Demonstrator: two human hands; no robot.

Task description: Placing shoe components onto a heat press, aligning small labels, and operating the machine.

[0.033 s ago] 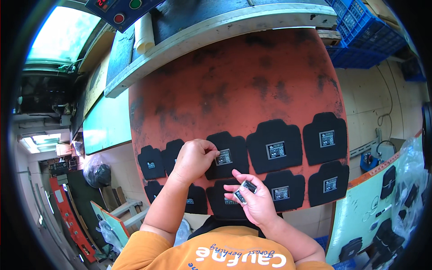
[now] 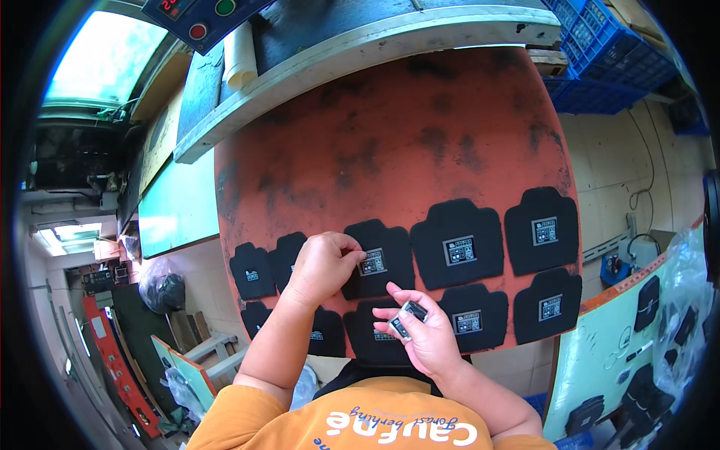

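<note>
Two rows of black fabric pieces with notched tops lie along the near side of a red-brown padded board (image 2: 390, 120). My left hand (image 2: 324, 264) is closed in a pinch, with thumb and forefinger at the left edge of a small printed label (image 2: 373, 262). That label lies on the middle black piece (image 2: 382, 234) of the far row. Nearer to me, my right hand (image 2: 431, 337) is palm up, its fingers curled round a small stack of labels (image 2: 409, 319). Other pieces, such as the one at far right (image 2: 529, 206), have similar labels on them. My left forearm partly covers two pieces.
A pale metal beam (image 2: 360, 52) spans the board's far side. At the upper left is a blue control box (image 2: 202, 22) with buttons. Blue crates (image 2: 600, 52) stand far right. A pale green table (image 2: 600, 360) with black pieces and plastic bags is at near right.
</note>
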